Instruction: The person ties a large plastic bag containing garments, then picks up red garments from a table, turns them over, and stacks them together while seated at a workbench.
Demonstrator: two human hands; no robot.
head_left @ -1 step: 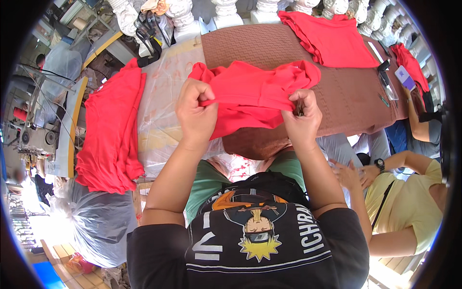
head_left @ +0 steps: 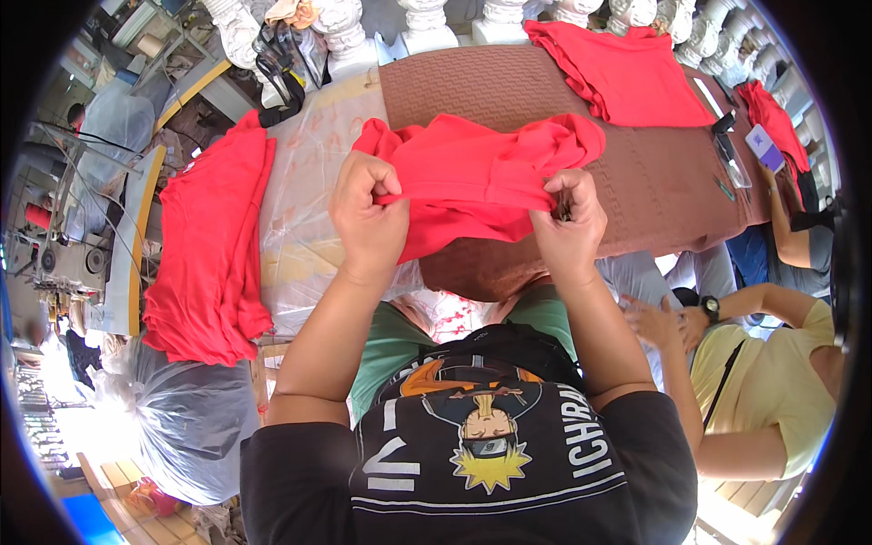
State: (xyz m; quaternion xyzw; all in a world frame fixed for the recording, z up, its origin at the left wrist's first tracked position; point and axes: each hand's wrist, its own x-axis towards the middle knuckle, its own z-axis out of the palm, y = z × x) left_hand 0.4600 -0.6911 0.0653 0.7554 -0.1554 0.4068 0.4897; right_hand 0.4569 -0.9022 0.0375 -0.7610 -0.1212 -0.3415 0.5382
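Left hand (head_left: 368, 209) and right hand (head_left: 572, 222), fingers closed, pinched the red garment's (head_left: 463, 168) near edge over the worktop (head_left: 668, 195); seemingly light, soft and limp, it suited two-ended edge holds.

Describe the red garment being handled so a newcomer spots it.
Find the brown cover, then its near-left corner, beyond the wearer's black shirt. There the red garment spans between left hand and right hand. Unlike the red pile at left and the red cloth at the far edge, it is pinched in both hands.
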